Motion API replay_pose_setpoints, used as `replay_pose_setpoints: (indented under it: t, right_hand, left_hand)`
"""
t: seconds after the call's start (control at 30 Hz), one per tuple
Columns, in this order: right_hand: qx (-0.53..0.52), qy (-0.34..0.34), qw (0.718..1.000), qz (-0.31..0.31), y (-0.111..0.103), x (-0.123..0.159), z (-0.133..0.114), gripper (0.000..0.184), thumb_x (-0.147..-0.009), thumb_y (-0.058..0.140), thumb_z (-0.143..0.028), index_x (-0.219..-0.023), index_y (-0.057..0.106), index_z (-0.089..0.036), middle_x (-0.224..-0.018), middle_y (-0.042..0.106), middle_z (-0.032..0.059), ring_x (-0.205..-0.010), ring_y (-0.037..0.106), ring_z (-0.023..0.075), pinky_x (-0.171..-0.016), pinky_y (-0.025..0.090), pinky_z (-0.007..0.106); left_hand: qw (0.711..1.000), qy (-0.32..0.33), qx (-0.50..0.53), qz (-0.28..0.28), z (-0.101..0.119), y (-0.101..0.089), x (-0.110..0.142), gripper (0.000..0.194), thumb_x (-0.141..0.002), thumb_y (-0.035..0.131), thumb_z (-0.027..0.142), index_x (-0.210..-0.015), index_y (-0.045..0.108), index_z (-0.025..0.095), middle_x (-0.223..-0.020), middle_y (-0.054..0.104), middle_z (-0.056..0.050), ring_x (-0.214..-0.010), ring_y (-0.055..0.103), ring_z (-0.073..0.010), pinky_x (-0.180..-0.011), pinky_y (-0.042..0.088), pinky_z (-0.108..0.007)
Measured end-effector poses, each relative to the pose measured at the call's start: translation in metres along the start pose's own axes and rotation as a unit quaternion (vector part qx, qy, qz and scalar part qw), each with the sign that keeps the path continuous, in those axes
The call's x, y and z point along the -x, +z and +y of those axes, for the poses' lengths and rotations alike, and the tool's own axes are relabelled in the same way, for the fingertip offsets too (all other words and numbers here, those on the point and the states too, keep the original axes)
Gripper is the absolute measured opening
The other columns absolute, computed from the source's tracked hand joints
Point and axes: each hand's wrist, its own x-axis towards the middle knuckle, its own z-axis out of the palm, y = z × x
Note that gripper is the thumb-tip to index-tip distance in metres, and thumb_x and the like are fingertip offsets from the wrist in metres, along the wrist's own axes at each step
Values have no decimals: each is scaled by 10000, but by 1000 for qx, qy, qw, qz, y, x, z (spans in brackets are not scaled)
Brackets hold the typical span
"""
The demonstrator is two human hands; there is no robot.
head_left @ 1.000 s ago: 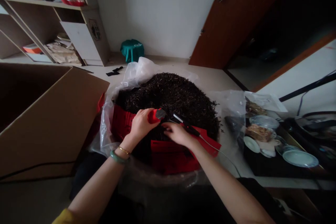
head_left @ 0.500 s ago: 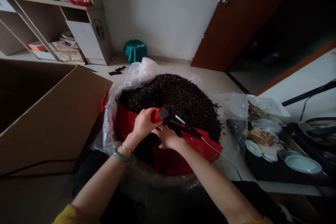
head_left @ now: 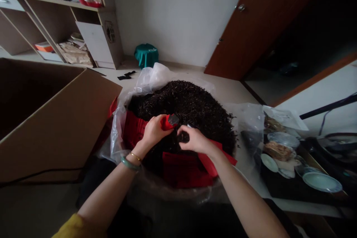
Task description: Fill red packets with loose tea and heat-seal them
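Note:
My left hand [head_left: 153,130] is closed around a small red packet [head_left: 166,122], its grey, silvery end facing right above the dark tea leaves [head_left: 192,98]. Just to the right, my right hand [head_left: 193,140] is curled, thumb and fingers bent toward each other low over the heap. Dark leaves show at its fingertips, but I cannot tell whether they are held or lie behind. The pale tip of a corded black tool [head_left: 189,126] peeks out beyond this hand, which hides the rest. Flat red packets [head_left: 184,169] lie in front, with a stack of more red packets [head_left: 133,128] at left.
Clear plastic sheeting [head_left: 118,130] lines the container around the leaves. A large cardboard box [head_left: 69,130] stands at left. On the right, a dark tray [head_left: 275,182] carries dishes and a lidded tub [head_left: 281,143]. Behind are a green-covered bin [head_left: 146,55] and a brown door [head_left: 237,26].
My right hand went left beneath the packet, fingers spread, then drew back right and curled, covering the black tool. My left hand keeps the red packet in nearly the same place.

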Motion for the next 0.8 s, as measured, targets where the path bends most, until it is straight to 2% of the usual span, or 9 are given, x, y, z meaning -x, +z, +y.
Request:
replay_pose_setpoints:
  t: [0.1, 0.17, 0.27, 0.33, 0.5, 0.7, 0.8]
  right_hand:
    - [-48, -22, 998, 46, -26, 1, -16, 220, -639, 619, -211, -853, 569, -204, -739, 570, -48, -701, 539, 129, -686, 423, 243]
    - [-72, -28, 993, 90, -35, -5, -26, 236, -639, 628, -234, -865, 564, -203, -757, 575, -41, -695, 535, 127, -684, 424, 246]
    - [-56, -29, 985, 158, -36, -18, -39, 259, -625, 652, -241, -868, 574, -203, -800, 599, -24, -735, 552, 145, -723, 434, 268]
    - [-30, -35, 982, 182, -33, -26, -44, 254, -622, 662, -231, -865, 589, -207, -824, 620, -15, -781, 569, 163, -772, 443, 291]
    - [-3, -58, 982, 181, -24, -33, -48, 218, -630, 679, -214, -844, 637, -216, -887, 648, 13, -849, 603, 192, -850, 470, 352]
    - [-132, -40, 976, 168, -19, -31, -46, 256, -665, 651, -218, -920, 657, -232, -1002, 653, 37, -888, 647, 205, -782, 544, 353]
    - [-181, -13, 966, 185, -18, -29, -36, 196, -733, 600, -261, -915, 649, -208, -899, 669, 39, -791, 667, 183, -696, 571, 328]
  left_hand:
    - [1000, 5, -14, -6, -1, 2, 0, 447, -632, 764, 297, -1038, 614, 187, -952, 692, -47, -859, 614, -224, -759, 494, -328]
    - [1000, 12, -21, -13, 0, 4, 1, 445, -637, 760, 307, -1040, 614, 185, -944, 691, -47, -856, 614, -227, -753, 493, -327]
    - [1000, 18, -16, -13, 1, 7, 3, 465, -637, 758, 322, -1052, 609, 172, -937, 689, -55, -854, 618, -230, -749, 497, -329]
    - [1000, 18, -5, -9, 2, 8, 4, 485, -634, 760, 332, -1064, 602, 170, -946, 687, -58, -858, 622, -230, -759, 499, -334]
    - [1000, -5, 25, 3, 2, 10, 4, 490, -621, 769, 325, -1057, 594, 187, -912, 682, -42, -829, 630, -214, -739, 499, -321]
    - [999, 4, 42, 10, -2, 15, 5, 503, -620, 778, 348, -1048, 579, 174, -902, 675, -50, -796, 628, -200, -715, 494, -311]
    - [999, -17, 36, -6, -1, 14, 4, 540, -601, 791, 325, -1068, 572, 164, -848, 677, -43, -775, 630, -202, -700, 497, -309]
